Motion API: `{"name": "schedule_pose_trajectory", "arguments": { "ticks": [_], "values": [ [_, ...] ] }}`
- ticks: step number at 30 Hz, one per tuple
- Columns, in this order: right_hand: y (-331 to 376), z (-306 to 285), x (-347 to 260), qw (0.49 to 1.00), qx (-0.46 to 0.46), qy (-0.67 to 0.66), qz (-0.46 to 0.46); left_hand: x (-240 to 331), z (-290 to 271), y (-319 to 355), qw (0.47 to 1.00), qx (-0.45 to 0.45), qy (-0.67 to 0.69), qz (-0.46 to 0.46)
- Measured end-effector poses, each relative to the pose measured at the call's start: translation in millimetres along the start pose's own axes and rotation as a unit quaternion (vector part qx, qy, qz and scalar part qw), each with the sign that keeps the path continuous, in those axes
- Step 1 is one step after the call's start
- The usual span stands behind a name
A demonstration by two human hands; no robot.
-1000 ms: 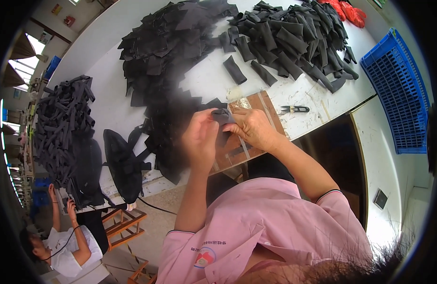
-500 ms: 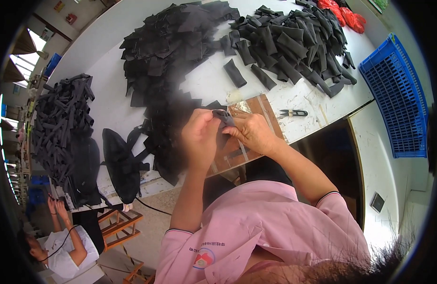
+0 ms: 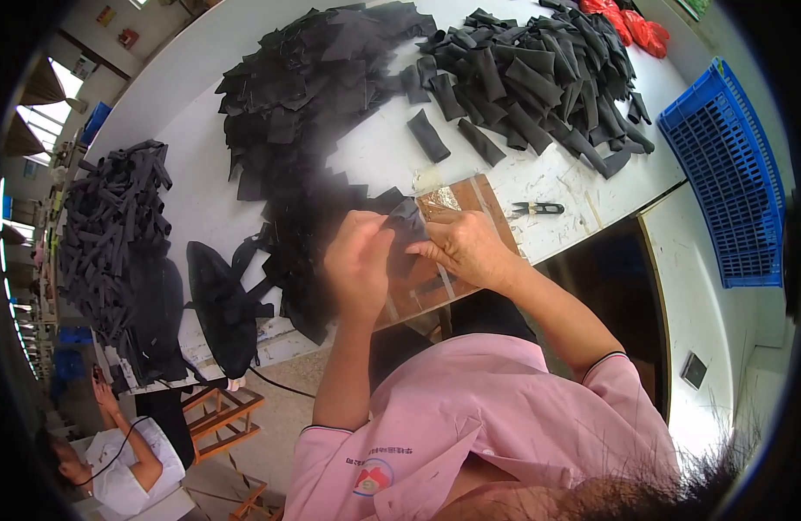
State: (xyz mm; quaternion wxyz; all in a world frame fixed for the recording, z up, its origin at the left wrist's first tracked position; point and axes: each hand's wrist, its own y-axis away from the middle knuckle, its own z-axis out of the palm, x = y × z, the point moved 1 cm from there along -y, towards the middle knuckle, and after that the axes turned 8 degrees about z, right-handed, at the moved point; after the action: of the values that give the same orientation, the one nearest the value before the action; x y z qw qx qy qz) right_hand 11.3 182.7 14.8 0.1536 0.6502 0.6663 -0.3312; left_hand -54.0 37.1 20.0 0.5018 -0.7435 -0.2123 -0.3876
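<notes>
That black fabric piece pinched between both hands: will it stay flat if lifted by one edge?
Probably not. The black fabric piece bends between the left hand and right hand, so it looks floppy. Likely light, too: similar pieces lie curled in loose heaps.

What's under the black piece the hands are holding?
A brown board lies on the white table below the black piece, which the left hand and right hand pinch. The hands cover the board's middle.

"What lies at the far end of the white table (image 3: 201,113)?"

"Heaps of black fabric pieces (image 3: 314,78), with red cloth (image 3: 630,22) beyond."

"And to the right?"

"Small snips (image 3: 537,208) near the edge; a blue plastic crate (image 3: 730,191) stands just past it."
</notes>
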Motion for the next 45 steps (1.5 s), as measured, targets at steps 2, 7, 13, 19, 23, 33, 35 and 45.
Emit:
{"name": "schedule_pose_trajectory", "arguments": {
  "ticks": [2,7,13,19,23,33,35,45],
  "values": [
    [0,6,5,1.0,0.007,0.006,0.004,0,-2,2,1.0,0.007,0.009,0.006],
    [3,20,12,0.999,0.032,-0.027,0.026,3,9,4,0.986,0.006,0.147,-0.084],
    [-3,-3,-6,0.997,0.067,0.03,0.02,22,9,-21,0.984,-0.022,0.169,-0.061],
    [2,17,9,0.99,0.098,-0.1,0.007,20,10,-30,0.993,-0.09,0.057,-0.057],
    [3,14,7,0.995,0.079,-0.064,0.02,20,14,-22,0.998,-0.03,0.045,-0.019],
    [1,12,7,0.997,0.064,-0.036,0.006,26,11,-27,0.998,-0.044,0.014,0.046],
    [-2,0,-5,0.998,0.066,-0.024,-0.002,27,9,-20,0.999,-0.022,0.044,0.01],
    [1,7,0,0.997,0.076,0.001,-0.012,6,-3,-2,0.941,0.068,0.315,-0.099]
  ]
}}
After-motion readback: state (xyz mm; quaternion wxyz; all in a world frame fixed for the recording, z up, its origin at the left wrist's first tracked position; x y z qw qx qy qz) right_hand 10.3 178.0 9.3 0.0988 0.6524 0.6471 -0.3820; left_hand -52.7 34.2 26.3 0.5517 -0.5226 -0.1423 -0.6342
